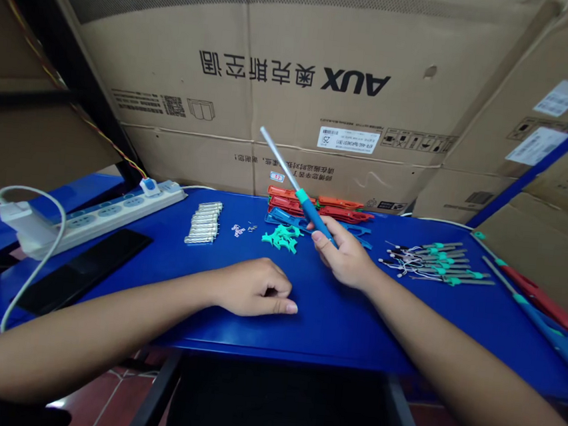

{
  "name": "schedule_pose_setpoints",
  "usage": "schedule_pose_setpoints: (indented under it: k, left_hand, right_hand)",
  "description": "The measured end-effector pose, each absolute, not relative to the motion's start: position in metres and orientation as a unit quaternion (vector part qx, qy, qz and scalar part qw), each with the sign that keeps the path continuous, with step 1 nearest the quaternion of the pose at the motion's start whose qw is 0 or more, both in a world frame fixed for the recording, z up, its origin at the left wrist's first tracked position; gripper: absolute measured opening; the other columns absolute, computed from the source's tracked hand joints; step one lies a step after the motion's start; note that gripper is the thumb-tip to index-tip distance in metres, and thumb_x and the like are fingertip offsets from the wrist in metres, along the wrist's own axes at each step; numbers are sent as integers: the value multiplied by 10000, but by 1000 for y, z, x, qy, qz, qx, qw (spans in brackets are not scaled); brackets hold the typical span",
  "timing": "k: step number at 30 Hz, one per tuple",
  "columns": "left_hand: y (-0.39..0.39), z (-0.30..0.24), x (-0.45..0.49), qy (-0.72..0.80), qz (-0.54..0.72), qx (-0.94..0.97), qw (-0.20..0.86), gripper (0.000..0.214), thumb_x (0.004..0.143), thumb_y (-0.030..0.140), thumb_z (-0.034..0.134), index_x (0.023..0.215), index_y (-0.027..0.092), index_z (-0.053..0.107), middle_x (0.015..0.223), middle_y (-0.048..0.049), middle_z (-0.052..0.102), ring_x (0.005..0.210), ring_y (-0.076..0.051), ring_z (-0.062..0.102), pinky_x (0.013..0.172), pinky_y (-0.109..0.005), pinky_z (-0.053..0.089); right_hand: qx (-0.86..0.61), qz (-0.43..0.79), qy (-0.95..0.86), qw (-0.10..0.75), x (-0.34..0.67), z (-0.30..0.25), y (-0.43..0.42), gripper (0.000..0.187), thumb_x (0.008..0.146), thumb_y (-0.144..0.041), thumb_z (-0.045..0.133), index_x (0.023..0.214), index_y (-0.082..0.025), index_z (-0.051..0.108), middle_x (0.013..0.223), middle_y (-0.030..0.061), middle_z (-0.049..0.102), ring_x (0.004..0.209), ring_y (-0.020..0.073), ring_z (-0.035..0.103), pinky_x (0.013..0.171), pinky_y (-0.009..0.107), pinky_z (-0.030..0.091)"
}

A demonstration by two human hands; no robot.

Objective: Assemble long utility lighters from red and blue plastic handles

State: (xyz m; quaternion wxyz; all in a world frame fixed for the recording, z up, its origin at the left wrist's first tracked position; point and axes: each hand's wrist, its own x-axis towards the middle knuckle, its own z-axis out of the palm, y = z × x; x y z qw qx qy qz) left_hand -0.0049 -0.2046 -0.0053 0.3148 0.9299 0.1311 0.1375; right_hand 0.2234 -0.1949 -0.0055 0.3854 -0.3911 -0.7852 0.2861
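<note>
My right hand (pixel 346 256) grips a tool with a blue handle, a teal collar and a long silver tube (pixel 296 189), held tilted up and to the left above the blue table (pixel 303 322). My left hand (pixel 257 287) rests on the table with its fingers curled in a loose fist; nothing shows in it. Just beyond the hands lie small teal plastic pieces (pixel 281 237). Behind them is a stack of orange and blue flat plastic parts (pixel 334 211).
A row of silver tubes (pixel 204 223) lies at the left centre, tiny parts (pixel 239 229) beside it. Wired assemblies with teal collars (pixel 437 262) lie right. A white power strip (pixel 98 212) and a black phone (pixel 85 267) sit left. Cardboard boxes (pixel 297 80) stand behind.
</note>
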Motion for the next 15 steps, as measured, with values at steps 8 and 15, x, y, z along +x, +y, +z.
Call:
schedule_pose_setpoints:
  k: [8, 15]
  left_hand:
    - [-207, -2, -6, 95, 117, 943, 296, 218, 955, 351, 600, 819, 200, 676, 705, -38, 646, 674, -153, 588, 651, -268, 434]
    - [-216, 5, -6, 53, 137, 960, 237, 174, 958, 310, 602, 839, 216, 687, 709, -34, 668, 677, -157, 602, 674, -282, 468]
  right_hand:
    - [-417, 198, -778, 426, 238, 3, -188, 351, 989, -438, 476, 1220, -187, 555, 985, 49, 667, 903, 198, 615, 847, 352, 488]
    - [-417, 103, -880, 204, 238, -1, -190, 420, 990, -407, 497, 1373, -254, 574, 1173, 88, 656, 1011, 214, 625, 845, 338, 478]
